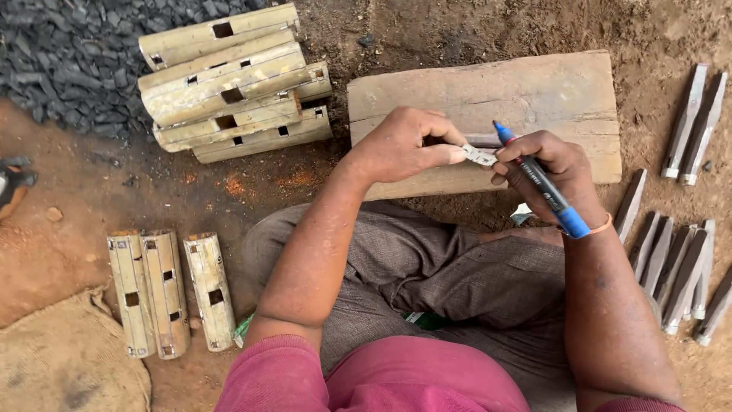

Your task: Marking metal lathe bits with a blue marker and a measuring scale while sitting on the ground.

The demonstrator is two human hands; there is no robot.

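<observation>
my left hand (400, 145) pinching a small metal piece (479, 156) at the wooden plank's (534, 91) front edge, right hand (549, 169) gripping blue marker (537, 180), tip up-left, tail toward me

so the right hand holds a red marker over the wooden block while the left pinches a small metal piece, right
Not quite: the marker in the right hand is blue, not red, as the head view shows. The rest holds: the left hand pinches the small metal piece over the wooden block.

Short pink sleeves (267, 374) seen on both bare arms, pink shirt front (412, 378) below grey-brown checked trousers (435, 267), thin orange band (602, 226) worn at the right wrist, just right of the trousers, knees folded crosswise
</observation>
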